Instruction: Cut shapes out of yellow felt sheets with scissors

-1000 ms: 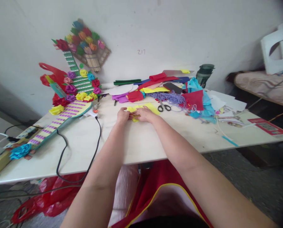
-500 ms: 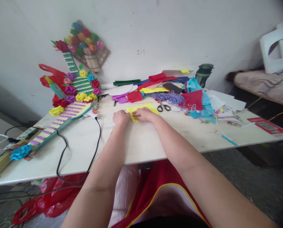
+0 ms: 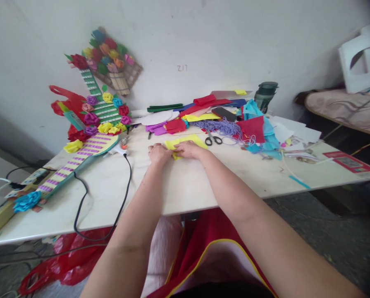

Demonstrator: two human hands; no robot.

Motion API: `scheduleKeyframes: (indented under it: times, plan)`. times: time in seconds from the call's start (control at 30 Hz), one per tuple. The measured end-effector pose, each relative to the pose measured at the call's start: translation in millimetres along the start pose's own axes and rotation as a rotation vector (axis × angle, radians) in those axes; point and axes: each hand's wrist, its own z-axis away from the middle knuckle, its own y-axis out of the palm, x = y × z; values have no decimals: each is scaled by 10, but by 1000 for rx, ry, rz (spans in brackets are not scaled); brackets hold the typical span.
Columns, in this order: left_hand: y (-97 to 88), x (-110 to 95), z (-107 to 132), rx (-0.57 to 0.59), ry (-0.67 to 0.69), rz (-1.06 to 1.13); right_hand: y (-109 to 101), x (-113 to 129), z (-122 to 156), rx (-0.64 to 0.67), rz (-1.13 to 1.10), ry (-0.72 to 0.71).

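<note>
A yellow sheet of crepe paper lies on the table in front of me, partly covered by my fingers. My right hand rests flat over its middle, fingers stretched toward the left. At the sheet's left edge is my left hand, its fingers apart and touching the tabletop, the thumb side close to the paper. Just right of the sheet lies a pair of scissors with black handles.
Behind are coloured paper sheets, purple yarn, a phone and a dark green bottle. Leftward stand a flower-decorated guitar shape and a black cable. White paper scraps lie right.
My left hand has gone from a closed shape at the paper's left edge to fingers spread on the table. The right hand stays on the paper.
</note>
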Motion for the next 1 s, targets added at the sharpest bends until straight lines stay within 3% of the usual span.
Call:
scheduleKeyframes:
  times: [0.23, 1.0]
  plan:
    - [45, -1, -10, -69, 44, 91, -4, 7, 9, -41, -16, -8]
    - [48, 53, -59, -104, 45, 140, 86, -13, -34, -33, -1, 49]
